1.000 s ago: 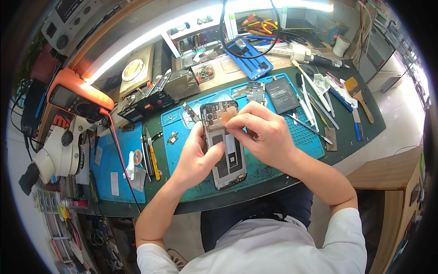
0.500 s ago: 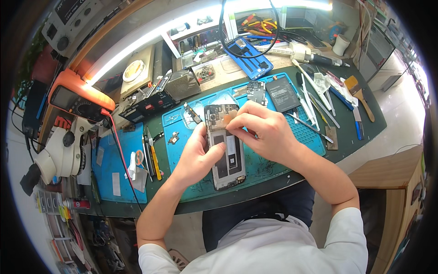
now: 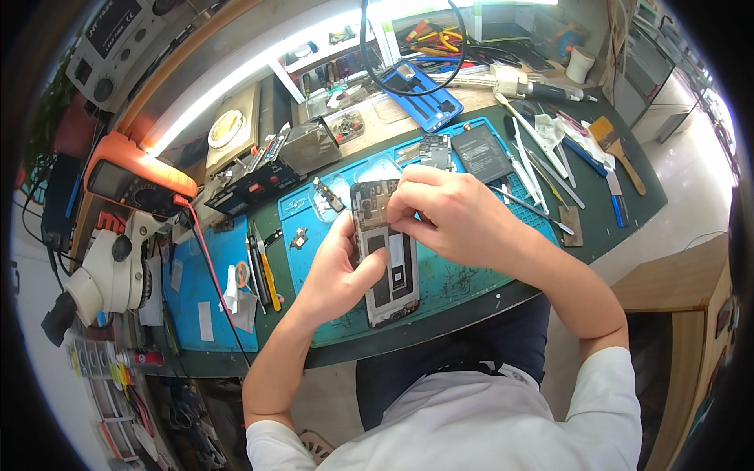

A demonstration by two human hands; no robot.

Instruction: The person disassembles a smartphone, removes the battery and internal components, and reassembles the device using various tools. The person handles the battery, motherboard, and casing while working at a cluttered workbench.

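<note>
Head view shows left hand (image 3: 336, 271) clamped on phone (image 3: 395, 292), right hand (image 3: 449, 213) pinched together, clear tray (image 3: 320, 209) holding component (image 3: 328, 195).

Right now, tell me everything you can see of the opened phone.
The phone is rectangular, insides exposed: pale, metallic-looking frame, dark panels, circuitry at its far end. It slants slightly, far end leftward, over the blue mat; whether it rests there is unclear. The left hand grips its left side; the right hand is at its upper right, contact unclear.

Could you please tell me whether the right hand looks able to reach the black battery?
Likely yes: the black battery lies uncovered just beyond the right hand, though that hand is at the opened phone.
</note>
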